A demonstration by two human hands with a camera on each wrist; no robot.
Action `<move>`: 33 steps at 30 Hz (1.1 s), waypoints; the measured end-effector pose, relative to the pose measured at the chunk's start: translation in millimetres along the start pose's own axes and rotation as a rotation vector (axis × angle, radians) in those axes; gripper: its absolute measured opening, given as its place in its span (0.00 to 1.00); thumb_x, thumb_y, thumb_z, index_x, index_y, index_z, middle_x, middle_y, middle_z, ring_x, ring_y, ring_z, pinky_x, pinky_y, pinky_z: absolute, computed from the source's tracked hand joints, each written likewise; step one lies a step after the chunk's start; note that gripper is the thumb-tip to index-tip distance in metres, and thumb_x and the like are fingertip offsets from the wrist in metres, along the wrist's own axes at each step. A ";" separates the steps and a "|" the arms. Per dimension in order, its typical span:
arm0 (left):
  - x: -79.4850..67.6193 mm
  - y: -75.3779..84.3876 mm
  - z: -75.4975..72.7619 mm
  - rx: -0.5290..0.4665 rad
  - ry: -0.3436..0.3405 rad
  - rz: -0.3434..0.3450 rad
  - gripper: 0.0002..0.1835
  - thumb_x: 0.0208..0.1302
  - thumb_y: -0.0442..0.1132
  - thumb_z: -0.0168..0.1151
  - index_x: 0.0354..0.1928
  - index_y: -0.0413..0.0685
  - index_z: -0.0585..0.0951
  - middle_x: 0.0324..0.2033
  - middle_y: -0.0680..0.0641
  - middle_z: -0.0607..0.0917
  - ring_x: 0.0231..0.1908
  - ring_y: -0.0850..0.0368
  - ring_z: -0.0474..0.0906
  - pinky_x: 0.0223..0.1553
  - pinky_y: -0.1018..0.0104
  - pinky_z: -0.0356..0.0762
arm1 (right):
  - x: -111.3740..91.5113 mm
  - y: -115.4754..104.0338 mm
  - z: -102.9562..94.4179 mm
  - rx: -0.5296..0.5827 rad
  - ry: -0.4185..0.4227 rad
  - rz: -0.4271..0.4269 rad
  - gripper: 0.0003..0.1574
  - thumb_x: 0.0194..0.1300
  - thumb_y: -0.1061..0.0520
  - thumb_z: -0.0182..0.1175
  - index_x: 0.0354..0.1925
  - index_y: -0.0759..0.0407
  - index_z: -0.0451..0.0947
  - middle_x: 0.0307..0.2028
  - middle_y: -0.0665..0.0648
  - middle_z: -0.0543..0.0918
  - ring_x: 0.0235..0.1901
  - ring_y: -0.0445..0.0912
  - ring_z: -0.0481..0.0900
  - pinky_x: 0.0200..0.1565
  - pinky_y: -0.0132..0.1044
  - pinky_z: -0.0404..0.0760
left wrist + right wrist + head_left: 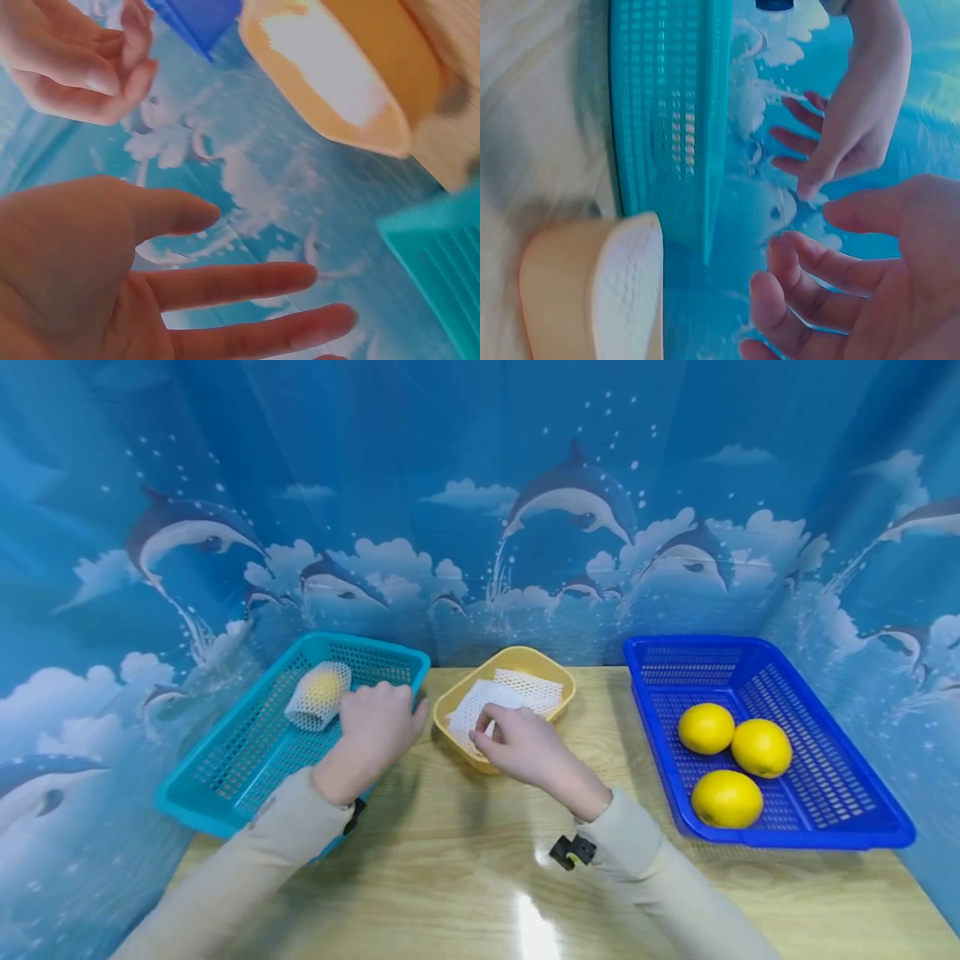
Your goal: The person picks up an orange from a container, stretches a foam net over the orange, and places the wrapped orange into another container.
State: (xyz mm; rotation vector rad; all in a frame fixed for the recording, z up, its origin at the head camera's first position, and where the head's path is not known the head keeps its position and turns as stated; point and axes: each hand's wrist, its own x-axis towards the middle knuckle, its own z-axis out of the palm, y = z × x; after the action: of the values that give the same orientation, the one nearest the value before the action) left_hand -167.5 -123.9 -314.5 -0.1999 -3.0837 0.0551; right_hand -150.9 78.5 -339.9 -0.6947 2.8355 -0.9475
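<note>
Netting [531, 687] lies in the small yellow basket [525, 657], just beyond my right hand [528, 750], whose fingers bend loosely and hold nothing. My left hand [380, 718] hovers above the right side of the teal basket [277, 768], thumb and fingers spread and free; a net-wrapped yellow fruit [322, 689] lies in that basket, just left of this hand. Three bare yellow fruits [761, 747] sit in the blue basket [810, 838], well to the right of both my hands.
</note>
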 end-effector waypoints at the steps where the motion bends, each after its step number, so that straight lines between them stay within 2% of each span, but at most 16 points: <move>1: -1.2 4.5 0.2 -0.010 0.009 0.003 0.29 0.73 0.56 0.50 0.15 0.48 0.72 0.17 0.43 0.76 0.20 0.43 0.75 0.20 0.51 0.73 | -2.4 3.2 -4.7 -0.003 0.003 0.015 0.10 0.70 0.50 0.57 0.37 0.53 0.79 0.17 0.49 0.76 0.15 0.42 0.71 0.20 0.36 0.70; 4: -4.5 18.8 0.4 -0.028 0.039 0.021 0.27 0.72 0.57 0.51 0.18 0.47 0.73 0.16 0.44 0.75 0.18 0.45 0.74 0.19 0.52 0.73 | -9.4 13.0 -18.8 -0.011 0.017 0.057 0.10 0.70 0.49 0.57 0.37 0.53 0.80 0.19 0.49 0.76 0.16 0.42 0.70 0.19 0.37 0.69; 11: -7.8 55.7 5.1 -0.024 0.111 0.114 0.25 0.70 0.61 0.52 0.37 0.45 0.83 0.16 0.46 0.75 0.15 0.49 0.72 0.16 0.57 0.71 | -24.3 42.3 -48.7 -0.052 0.054 0.111 0.10 0.71 0.50 0.57 0.38 0.54 0.79 0.21 0.50 0.77 0.17 0.44 0.69 0.20 0.38 0.68; 13: -6.7 67.0 6.2 -0.029 0.121 0.140 0.25 0.70 0.62 0.51 0.37 0.47 0.82 0.15 0.48 0.74 0.16 0.50 0.72 0.16 0.58 0.70 | -27.5 51.8 -57.8 -0.066 0.063 0.123 0.11 0.71 0.50 0.57 0.39 0.55 0.80 0.21 0.50 0.77 0.17 0.44 0.69 0.20 0.38 0.68; 16: -5.0 83.6 8.2 -0.023 0.172 0.186 0.24 0.69 0.62 0.51 0.35 0.49 0.81 0.16 0.49 0.74 0.17 0.51 0.73 0.17 0.59 0.70 | -31.3 65.7 -72.0 -0.077 0.081 0.146 0.11 0.71 0.51 0.57 0.39 0.57 0.81 0.21 0.51 0.78 0.16 0.45 0.69 0.19 0.37 0.67; 21: -2.8 111.2 19.5 -0.005 0.371 0.284 0.21 0.68 0.60 0.53 0.28 0.51 0.78 0.16 0.51 0.75 0.19 0.53 0.73 0.19 0.61 0.71 | -37.1 90.2 -95.4 -0.108 0.123 0.181 0.15 0.72 0.51 0.55 0.42 0.61 0.80 0.23 0.52 0.79 0.17 0.45 0.69 0.19 0.38 0.68; 26: 0.5 138.1 33.3 -0.040 0.563 0.383 0.18 0.65 0.57 0.57 0.25 0.53 0.79 0.16 0.53 0.77 0.17 0.55 0.71 0.18 0.63 0.69 | -47.0 119.0 -113.6 -0.131 0.156 0.224 0.19 0.74 0.49 0.52 0.44 0.64 0.79 0.20 0.53 0.74 0.15 0.46 0.66 0.18 0.38 0.64; 28: 2.1 148.0 37.8 -0.052 0.625 0.404 0.17 0.63 0.56 0.58 0.24 0.53 0.79 0.16 0.53 0.78 0.18 0.55 0.72 0.19 0.64 0.69 | -51.7 131.9 -119.4 -0.136 0.163 0.254 0.20 0.74 0.49 0.51 0.45 0.65 0.79 0.21 0.55 0.75 0.16 0.47 0.66 0.19 0.38 0.64; 30: 3.8 157.6 42.7 -0.059 0.679 0.418 0.17 0.63 0.56 0.58 0.22 0.54 0.78 0.16 0.54 0.79 0.19 0.56 0.73 0.19 0.65 0.69 | -55.9 146.2 -124.7 -0.143 0.164 0.286 0.23 0.74 0.48 0.51 0.47 0.67 0.78 0.27 0.59 0.79 0.19 0.48 0.70 0.21 0.39 0.67; 33: 5.6 172.1 51.3 -0.070 0.734 0.426 0.18 0.61 0.54 0.57 0.18 0.56 0.75 0.15 0.55 0.77 0.18 0.56 0.73 0.19 0.65 0.68 | -61.3 170.1 -132.3 -0.171 0.136 0.332 0.24 0.74 0.48 0.50 0.48 0.70 0.76 0.30 0.62 0.80 0.22 0.49 0.71 0.23 0.40 0.69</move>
State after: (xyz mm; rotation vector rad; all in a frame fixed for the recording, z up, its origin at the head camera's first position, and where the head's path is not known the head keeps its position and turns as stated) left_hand -153.8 45.8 -372.1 -0.6971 -2.2724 -0.0910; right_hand -190.6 299.0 -337.3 -0.1626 3.0414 -0.7306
